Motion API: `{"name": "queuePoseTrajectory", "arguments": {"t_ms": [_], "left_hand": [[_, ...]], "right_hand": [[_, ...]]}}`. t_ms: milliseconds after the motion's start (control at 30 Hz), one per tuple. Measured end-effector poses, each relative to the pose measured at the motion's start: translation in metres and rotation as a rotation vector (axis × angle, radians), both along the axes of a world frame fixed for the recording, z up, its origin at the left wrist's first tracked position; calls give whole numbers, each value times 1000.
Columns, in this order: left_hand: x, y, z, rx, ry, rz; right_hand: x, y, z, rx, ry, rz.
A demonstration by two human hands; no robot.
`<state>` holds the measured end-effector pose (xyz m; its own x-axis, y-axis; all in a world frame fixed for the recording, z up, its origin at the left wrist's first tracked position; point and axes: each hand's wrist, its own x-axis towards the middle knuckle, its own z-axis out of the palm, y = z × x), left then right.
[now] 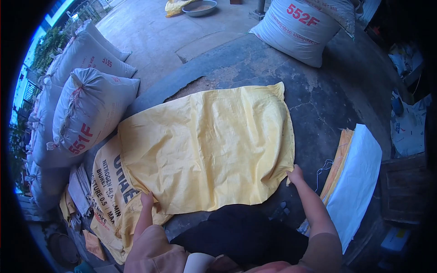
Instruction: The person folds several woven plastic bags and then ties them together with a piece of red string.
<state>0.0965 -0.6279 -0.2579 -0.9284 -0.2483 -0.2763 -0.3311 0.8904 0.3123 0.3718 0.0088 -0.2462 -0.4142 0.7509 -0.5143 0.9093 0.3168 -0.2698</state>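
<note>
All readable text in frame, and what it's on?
"552F", red, on the white sack at top right; the smaller red line beneath is blurred.
"551F", red, on the near left white sack.
Red code on the sack behind it: too blurred.
"NITROGEN 46.0", "0.5", "MIN", on the printed yellow sack; its big black word is partly covered.
No print visible on the plain yellow sack.

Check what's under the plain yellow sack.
A printed yellow sack pokes out from under the plain yellow sack at its left edge, on the concrete floor. The rest beneath is covered. The left hand and right hand are at the near corners.
</note>
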Motion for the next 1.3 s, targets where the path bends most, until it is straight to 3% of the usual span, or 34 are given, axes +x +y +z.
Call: {"name": "queuePoseTrajectory", "arguments": {"t_ms": [133, 167, 200, 233, 267, 400, 467, 533, 600, 667, 733, 800, 867, 933, 1000, 1033, 1067, 1133, 1200, 1267, 1300], "left_hand": [[-17, 16, -9, 74, 173, -118], [-25, 27, -11, 211, 188, -122], [-35, 40, -11, 346, 202, -132], [-47, 58, -12, 324, 176, -132], [-59, 80, -10, 299, 152, -138], [-102, 186, -3, 639, 129, -328], [-103, 254, 45, 679, 114, -447], [-116, 302, 55, 793, 2, -566], [-105, 346, 100, 768, -147, -655], [-101, 379, 120, 804, -176, -718], [-95, 396, 126, 841, -207, -782], [-91, 409, 128, 710, -250, -810], [-97, 412, 99, 612, -249, -839], [-95, 413, 86, 515, -242, -858], [-83, 413, 86, 188, -128, -918], [-77, 419, 87, 7, -177, -802], [-70, 423, 87, 6, -180, -802], [-54, 428, 96, -146, 236, -1073], [-48, 445, 89, -52, 180, -1172], [-28, 462, 94, -106, 168, -1526], [-22, 469, 85, -189, 94, -1508]], "right_hand": [[-39, 64, 63, 14, 400, 18], [-47, 88, 78, 48, 500, -18], [-56, 101, 111, 132, 523, -26], [-63, 106, 151, 231, 535, -17], [-62, 131, 162, 250, 607, 2], [-32, 159, 258, 502, 637, -101], [7, 173, 290, 638, 460, -162], [53, 171, 322, 684, 246, -217], [100, 158, 343, 764, 94, -294], [160, 169, 341, 916, -131, -312], [217, 171, 336, 846, -206, -460], [271, 171, 321, 811, -142, -588], [334, 191, 293, 708, -130, -666], [326, 167, 300, 669, -67, -744], [301, 149, 308, 625, -8, -817], [290, 147, 309, 642, 76, -799], [282, 149, 309, 656, 159, -781], [265, 169, 307, 561, 283, -756], [236, 189, 308, 457, 504, -691], [179, 184, 321, 446, 658, -617], [141, 171, 331, 443, 720, -588]]}}
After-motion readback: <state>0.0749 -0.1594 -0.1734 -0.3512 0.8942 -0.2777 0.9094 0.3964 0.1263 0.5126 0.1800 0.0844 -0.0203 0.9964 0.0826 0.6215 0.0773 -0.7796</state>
